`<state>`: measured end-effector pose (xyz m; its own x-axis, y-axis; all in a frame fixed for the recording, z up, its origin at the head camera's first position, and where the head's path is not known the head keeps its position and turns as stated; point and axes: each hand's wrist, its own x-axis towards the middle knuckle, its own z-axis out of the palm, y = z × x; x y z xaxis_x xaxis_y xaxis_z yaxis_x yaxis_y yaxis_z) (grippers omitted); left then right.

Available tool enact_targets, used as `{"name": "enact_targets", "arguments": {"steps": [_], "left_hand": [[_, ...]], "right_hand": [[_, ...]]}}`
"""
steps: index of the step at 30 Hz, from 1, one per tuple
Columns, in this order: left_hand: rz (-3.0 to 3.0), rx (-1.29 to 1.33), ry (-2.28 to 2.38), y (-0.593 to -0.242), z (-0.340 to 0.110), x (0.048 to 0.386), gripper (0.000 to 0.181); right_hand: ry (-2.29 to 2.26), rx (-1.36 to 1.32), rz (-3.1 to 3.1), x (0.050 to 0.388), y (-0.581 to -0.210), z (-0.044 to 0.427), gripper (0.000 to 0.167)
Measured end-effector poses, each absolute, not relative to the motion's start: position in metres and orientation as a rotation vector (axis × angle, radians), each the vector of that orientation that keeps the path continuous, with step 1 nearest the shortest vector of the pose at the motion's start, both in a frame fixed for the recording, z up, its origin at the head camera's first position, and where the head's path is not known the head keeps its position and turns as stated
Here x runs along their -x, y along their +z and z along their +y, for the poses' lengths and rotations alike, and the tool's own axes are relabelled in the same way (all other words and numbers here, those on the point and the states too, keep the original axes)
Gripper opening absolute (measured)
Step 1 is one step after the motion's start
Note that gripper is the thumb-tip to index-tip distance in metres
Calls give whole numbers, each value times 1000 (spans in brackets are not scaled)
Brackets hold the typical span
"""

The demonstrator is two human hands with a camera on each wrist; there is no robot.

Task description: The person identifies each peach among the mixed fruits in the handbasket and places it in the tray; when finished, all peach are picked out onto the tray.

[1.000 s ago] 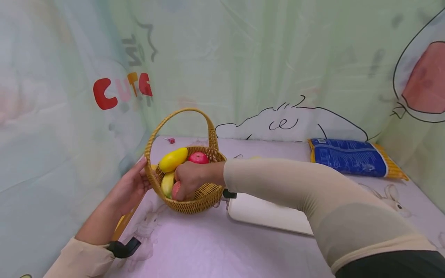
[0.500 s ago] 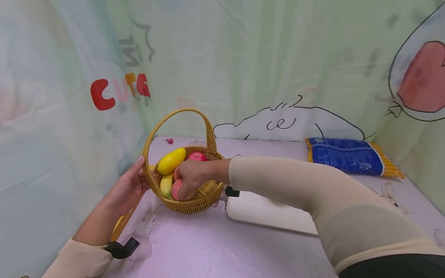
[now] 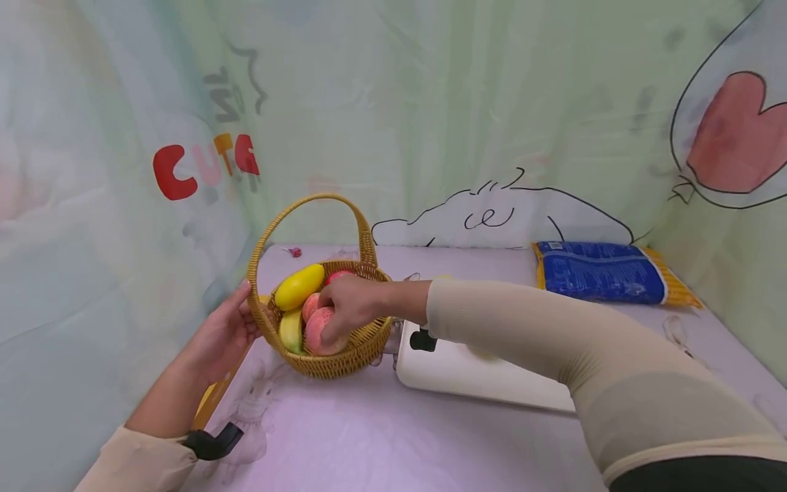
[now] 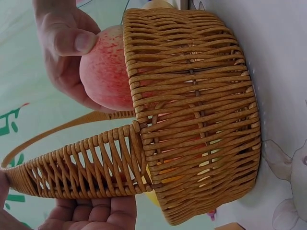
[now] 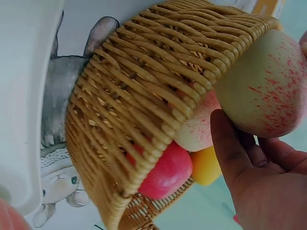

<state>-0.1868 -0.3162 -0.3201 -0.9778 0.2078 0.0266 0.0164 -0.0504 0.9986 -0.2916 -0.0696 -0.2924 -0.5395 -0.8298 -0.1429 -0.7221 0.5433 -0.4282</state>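
My right hand (image 3: 353, 304) grips a pink and pale green peach (image 3: 322, 335) at the near rim of a wicker basket (image 3: 335, 365). In the right wrist view, fingers and thumb wrap the peach (image 5: 268, 86), which stands partly above the rim. My left hand (image 3: 227, 335) holds the basket's handle near its left base; the left wrist view shows several fingers (image 4: 103, 211) against the handle (image 4: 81, 165). Inside lie a second peach (image 3: 310, 305), a yellow mango-shaped fruit (image 3: 299, 287), a yellow-green banana (image 3: 291, 331) and a red apple (image 5: 168, 172), mostly hidden by my hand in the head view.
A white board (image 3: 479, 379) lies right of the basket, partly under my right forearm. A blue and yellow packet (image 3: 602, 273) rests at the back right. A small lollipop (image 3: 296, 252) lies behind the basket. Printed curtains enclose the table (image 3: 381, 444).
My right hand has shifted slightly right and up with the peach, so more of the peach shows. The left hand keeps its hold on the handle. The head view has turned slightly right.
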Motion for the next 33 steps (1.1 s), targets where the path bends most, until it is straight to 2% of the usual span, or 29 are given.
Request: {"name": "enact_targets", "arguments": {"steps": [7, 21, 28, 33], "left_hand": [[2094, -174, 2159, -324, -319, 183, 43], [2046, -176, 2177, -325, -320, 184, 46], [2045, -187, 2174, -323, -319, 184, 44], [2035, -223, 2176, -322, -318, 184, 45]], "right_hand": [[-545, 1246, 2479, 288, -288, -58, 57], [-807, 1217, 2433, 283, -278, -27, 43], [-907, 1141, 2453, 281, -274, -7, 50], [-983, 1063, 2468, 280, -272, 11, 45]]}}
